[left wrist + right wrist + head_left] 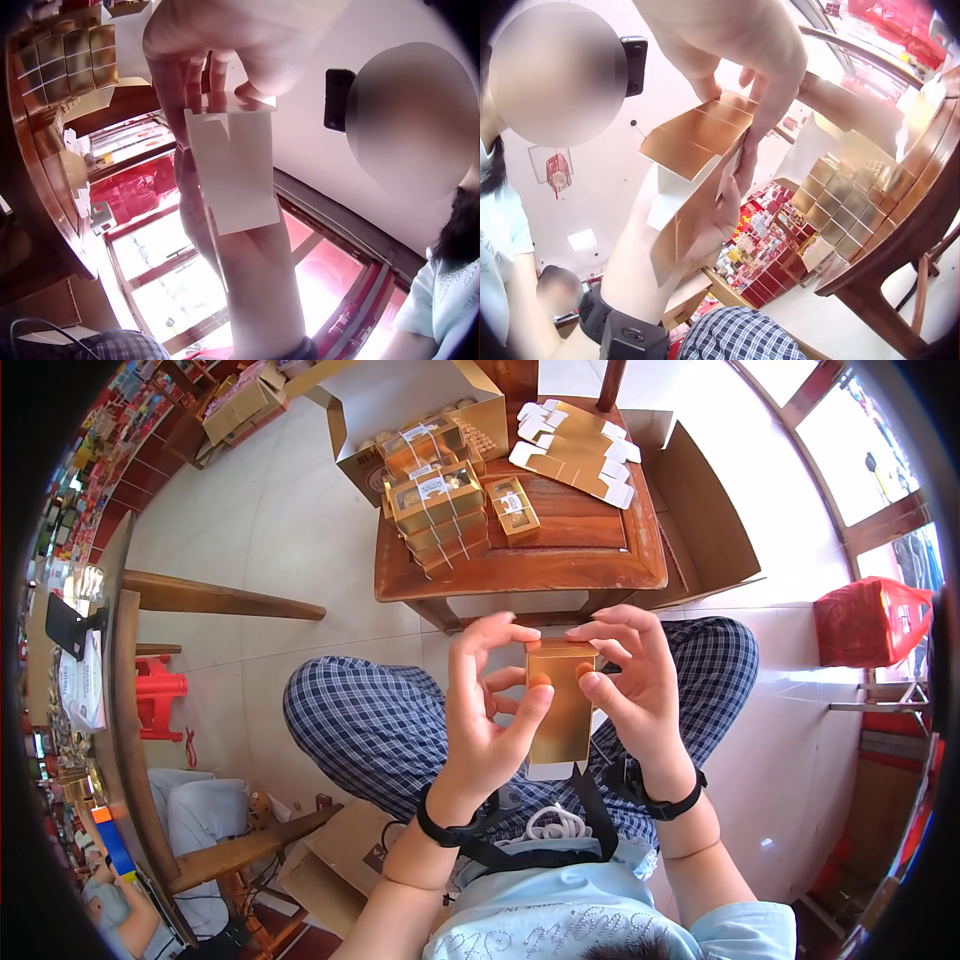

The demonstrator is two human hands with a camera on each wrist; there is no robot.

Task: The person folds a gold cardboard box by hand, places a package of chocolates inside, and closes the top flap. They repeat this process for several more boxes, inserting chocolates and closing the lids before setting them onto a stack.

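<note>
A gold folding carton [562, 735] is held up between both hands above the lap, one end toward the chair. At its left side the left hand [485, 705] pinches the upper part, thumb on the gold face and a fingertip at the top edge. Opposite it, the right hand [642, 700] pinches the upper right edge in the same way. In the left wrist view a white flap [236, 169] hangs at the carton's end. The right wrist view shows its gold panels [697, 139] folded at an angle, with the near end unclosed.
Ahead stands a wooden chair [550, 568] bearing tied stacks of gold boxes [435, 500], one small windowed box [515, 510] and a flat gold carton blank [575, 452]. A large cardboard box [705, 510] sits behind right, a red bag [870, 622] farther right, a red stool [158, 695] left.
</note>
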